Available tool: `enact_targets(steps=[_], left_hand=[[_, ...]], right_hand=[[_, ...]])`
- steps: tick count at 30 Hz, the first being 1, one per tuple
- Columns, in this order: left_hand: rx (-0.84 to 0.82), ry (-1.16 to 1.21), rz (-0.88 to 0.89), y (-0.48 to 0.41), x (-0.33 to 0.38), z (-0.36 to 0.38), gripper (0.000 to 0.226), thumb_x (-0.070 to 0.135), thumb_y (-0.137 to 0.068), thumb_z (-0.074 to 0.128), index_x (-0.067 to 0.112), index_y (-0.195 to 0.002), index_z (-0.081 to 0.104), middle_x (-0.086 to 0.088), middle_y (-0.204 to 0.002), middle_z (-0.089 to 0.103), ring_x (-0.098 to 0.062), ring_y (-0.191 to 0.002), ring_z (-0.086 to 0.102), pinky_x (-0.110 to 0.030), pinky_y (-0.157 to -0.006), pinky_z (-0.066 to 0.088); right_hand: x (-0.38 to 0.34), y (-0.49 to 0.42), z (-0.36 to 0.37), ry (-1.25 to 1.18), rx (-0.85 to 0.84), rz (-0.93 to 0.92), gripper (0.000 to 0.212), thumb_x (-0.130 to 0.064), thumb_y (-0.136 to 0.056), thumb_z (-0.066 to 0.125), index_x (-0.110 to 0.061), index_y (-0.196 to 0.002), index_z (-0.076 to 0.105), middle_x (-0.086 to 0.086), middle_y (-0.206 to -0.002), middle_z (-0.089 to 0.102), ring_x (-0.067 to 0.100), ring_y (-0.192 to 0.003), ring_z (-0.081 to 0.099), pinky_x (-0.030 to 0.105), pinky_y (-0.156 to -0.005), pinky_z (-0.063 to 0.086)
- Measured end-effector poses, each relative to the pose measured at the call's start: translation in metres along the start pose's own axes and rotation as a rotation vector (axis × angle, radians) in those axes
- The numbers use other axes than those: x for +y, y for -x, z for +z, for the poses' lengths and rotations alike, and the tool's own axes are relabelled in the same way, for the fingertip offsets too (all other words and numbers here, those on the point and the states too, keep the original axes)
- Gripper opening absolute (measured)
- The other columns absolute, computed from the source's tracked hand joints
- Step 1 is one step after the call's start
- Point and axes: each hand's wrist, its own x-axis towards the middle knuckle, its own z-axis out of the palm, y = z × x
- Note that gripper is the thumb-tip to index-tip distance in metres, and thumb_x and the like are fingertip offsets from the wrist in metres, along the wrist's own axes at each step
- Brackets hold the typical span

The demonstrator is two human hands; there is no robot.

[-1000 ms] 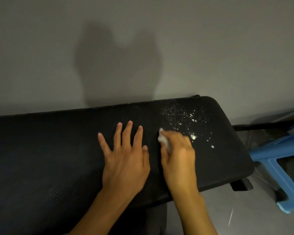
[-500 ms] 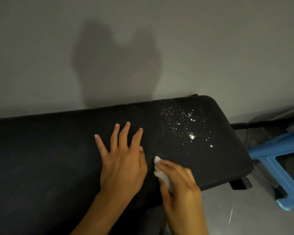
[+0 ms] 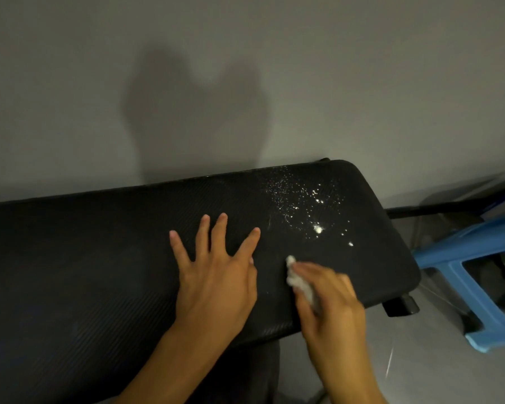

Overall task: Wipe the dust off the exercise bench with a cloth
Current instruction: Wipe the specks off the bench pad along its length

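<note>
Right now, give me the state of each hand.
Left hand: open, fingers spread flat on the bench.
Right hand: closed around the white cloth.

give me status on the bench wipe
Left hand flat on bench. Right hand holds cloth near front edge. Dust unwiped beyond it. Nothing in the way.

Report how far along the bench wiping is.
Done: little that shows; the left part of the bench looks free of specks, though it is dim. In hand: the right hand grips a white cloth near the front edge, and the left hand rests flat beside it. Left: the patch of white dust near the right end, beyond the cloth, is unwiped.
</note>
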Motion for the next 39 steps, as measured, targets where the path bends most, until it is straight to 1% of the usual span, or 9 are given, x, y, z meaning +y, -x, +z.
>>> enact_targets(steps=[2, 5, 11, 17, 23, 25, 28, 34, 39], left_hand=[[-0.02, 0.032, 0.001, -0.007, 0.006, 0.001, 0.054, 0.044, -0.097, 0.03, 0.041, -0.148, 0.047, -0.019, -0.158, 0.04, -0.041, -0.15, 0.031, -0.08, -0.112, 0.018], [-0.034, 0.064, -0.003, -0.014, 0.006, 0.003, 0.056, 0.047, -0.097, 0.022, 0.048, -0.151, 0.037, -0.014, -0.164, 0.03, -0.038, -0.154, 0.022, -0.078, -0.116, 0.011], [-0.028, 0.092, 0.021, -0.016, 0.001, 0.004, 0.054, 0.041, -0.098, 0.035, 0.051, -0.152, 0.036, -0.013, -0.164, 0.03, -0.036, -0.153, 0.023, -0.075, -0.118, 0.009], [-0.048, 0.091, 0.037, -0.013, 0.0, 0.004, 0.053, 0.046, -0.101, 0.026, 0.049, -0.154, 0.032, -0.013, -0.167, 0.025, -0.035, -0.156, 0.015, -0.076, -0.118, 0.005], [-0.036, 0.094, 0.02, -0.013, 0.001, 0.006, 0.058, 0.047, -0.096, 0.019, 0.05, -0.15, 0.038, -0.012, -0.165, 0.029, -0.035, -0.156, 0.019, -0.077, -0.117, 0.008], [-0.038, 0.097, 0.019, -0.015, 0.002, 0.006, 0.056, 0.047, -0.096, 0.021, 0.05, -0.149, 0.042, -0.013, -0.164, 0.031, -0.036, -0.155, 0.021, -0.079, -0.115, 0.01], [-0.028, 0.099, 0.011, -0.016, 0.003, 0.008, 0.054, 0.048, -0.096, 0.024, 0.05, -0.147, 0.044, -0.014, -0.162, 0.033, -0.037, -0.154, 0.023, -0.08, -0.114, 0.011], [0.0, 0.091, 0.016, -0.013, 0.002, 0.009, 0.054, 0.048, -0.098, 0.024, 0.05, -0.15, 0.04, -0.011, -0.164, 0.03, -0.034, -0.156, 0.019, -0.077, -0.117, 0.008], [-0.007, 0.105, 0.012, -0.013, 0.001, 0.009, 0.054, 0.049, -0.099, 0.023, 0.051, -0.15, 0.041, -0.01, -0.165, 0.029, -0.032, -0.156, 0.017, -0.075, -0.118, 0.007]], right_hand=[[0.006, -0.021, 0.003, 0.044, 0.034, 0.067, 0.031, -0.006, -0.087, 0.072, -0.015, -0.117, 0.07, -0.007, -0.115, 0.067, 0.007, -0.102, 0.054, 0.01, -0.093, 0.04], [0.001, -0.024, 0.009, 0.028, 0.042, 0.044, 0.031, -0.007, -0.089, 0.07, -0.014, -0.119, 0.07, -0.006, -0.117, 0.066, 0.008, -0.106, 0.055, 0.017, -0.096, 0.044], [-0.015, 0.033, 0.004, -0.08, -0.064, -0.123, 0.035, -0.006, -0.081, 0.074, -0.016, -0.114, 0.074, -0.011, -0.12, 0.067, 0.006, -0.109, 0.061, 0.015, -0.095, 0.046], [-0.02, -0.006, 0.016, -0.031, -0.085, -0.045, 0.029, -0.009, -0.092, 0.068, -0.016, -0.12, 0.07, -0.009, -0.119, 0.064, 0.009, -0.108, 0.056, 0.021, -0.095, 0.046], [-0.012, 0.019, 0.003, -0.078, -0.051, -0.093, 0.026, -0.01, -0.088, 0.067, -0.017, -0.112, 0.073, -0.012, -0.118, 0.067, 0.003, -0.106, 0.057, 0.011, -0.094, 0.042], [0.0, -0.005, 0.002, 0.006, -0.035, -0.029, 0.025, -0.01, -0.091, 0.065, -0.019, -0.114, 0.072, -0.01, -0.116, 0.067, 0.006, -0.101, 0.056, 0.012, -0.092, 0.041], [0.007, -0.052, 0.013, 0.079, 0.003, 0.079, 0.029, -0.011, -0.091, 0.068, -0.014, -0.121, 0.068, -0.003, -0.115, 0.066, 0.011, -0.103, 0.054, 0.002, -0.095, 0.031], [-0.008, -0.024, 0.009, -0.019, -0.041, 0.007, 0.027, -0.013, -0.089, 0.071, -0.018, -0.116, 0.071, -0.011, -0.117, 0.066, 0.005, -0.105, 0.056, 0.012, -0.094, 0.042], [0.005, -0.062, 0.023, 0.09, -0.016, 0.053, 0.03, -0.012, -0.091, 0.07, -0.016, -0.12, 0.068, -0.005, -0.115, 0.066, 0.005, -0.102, 0.051, 0.002, -0.091, 0.033]])
